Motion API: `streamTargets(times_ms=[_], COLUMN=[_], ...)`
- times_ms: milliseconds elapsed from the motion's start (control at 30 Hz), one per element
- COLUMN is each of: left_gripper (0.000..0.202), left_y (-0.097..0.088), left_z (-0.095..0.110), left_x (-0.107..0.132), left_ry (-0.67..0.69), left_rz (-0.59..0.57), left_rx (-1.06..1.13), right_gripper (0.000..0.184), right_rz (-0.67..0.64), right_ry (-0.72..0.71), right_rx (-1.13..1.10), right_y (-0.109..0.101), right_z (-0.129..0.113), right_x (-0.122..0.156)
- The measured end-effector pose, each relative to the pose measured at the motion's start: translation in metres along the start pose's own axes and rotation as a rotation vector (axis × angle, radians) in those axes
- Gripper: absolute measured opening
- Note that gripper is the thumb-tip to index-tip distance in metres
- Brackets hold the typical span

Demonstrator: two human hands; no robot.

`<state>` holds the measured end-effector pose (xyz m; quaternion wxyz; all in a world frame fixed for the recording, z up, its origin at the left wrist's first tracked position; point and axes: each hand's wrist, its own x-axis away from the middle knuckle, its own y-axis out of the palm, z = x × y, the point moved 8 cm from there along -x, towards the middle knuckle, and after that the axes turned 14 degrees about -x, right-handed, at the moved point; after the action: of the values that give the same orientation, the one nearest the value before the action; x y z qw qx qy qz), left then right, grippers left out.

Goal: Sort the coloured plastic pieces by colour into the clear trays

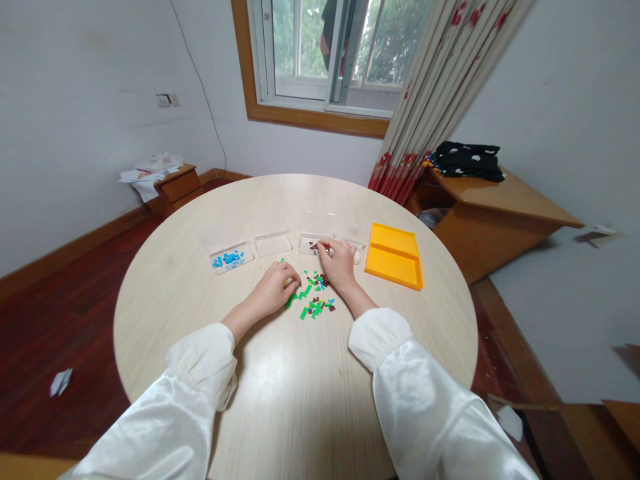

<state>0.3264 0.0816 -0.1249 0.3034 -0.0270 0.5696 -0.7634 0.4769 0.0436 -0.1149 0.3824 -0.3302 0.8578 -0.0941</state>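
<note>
A loose pile of small toy building bricks (317, 308), green, brown, yellow and blue, lies mid-table. At its left edge is my left hand (275, 288), fingers curled together by the green bricks; a small yellowish thing seems to show at the fingertips, too small to name. My right hand (341, 264) reaches past the pile to a transparent box (303, 247) with brown bricks (313, 246) inside. Its thumb and index finger are pinched over that box, and whatever they hold is hidden. The hand covers part of the box's right side.
A transparent box (250, 249) of blue bricks stands at left, beside another transparent box (273, 252). Right of my right hand are a further transparent box (357, 247) and an open yellow case (395, 259). All stand on a round wooden table (300, 387).
</note>
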Motion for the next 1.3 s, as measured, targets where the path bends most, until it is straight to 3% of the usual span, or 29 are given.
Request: streamTargets(times_ms=[200,467,733,1033,1300], left_gripper=[0.015,0.007,0.007,0.012,0.013], left_y=[-0.015,-0.033,-0.035,-0.029,-0.023], left_z=[-0.021,-0.027,-0.030,-0.031,-0.031], left_x=[-0.001,0.000,0.001,0.001,0.002], left_ry=[-0.259,-0.340,-0.371,-0.362,-0.355], left_rz=[0.095,0.246,0.275,0.268,0.236], left_rx=[0.131,0.192,0.259,0.339,0.369], right_gripper=[0.015,0.014,0.014,0.012,0.017], right_rz=[-0.118,-0.351,-0.423,-0.353,0.056], right_ry=[-0.148,-0.317,-0.327,-0.315,-0.047], right_rx=[-0.070,-0.136,-0.124,-0.121,0.010], right_y=[0.011,0.025,0.033,0.027,-0.008], right_z=[-0.024,-0.061,-0.062,-0.056,-0.013], right_x=[0.008,0.022,0.024,0.021,0.001])
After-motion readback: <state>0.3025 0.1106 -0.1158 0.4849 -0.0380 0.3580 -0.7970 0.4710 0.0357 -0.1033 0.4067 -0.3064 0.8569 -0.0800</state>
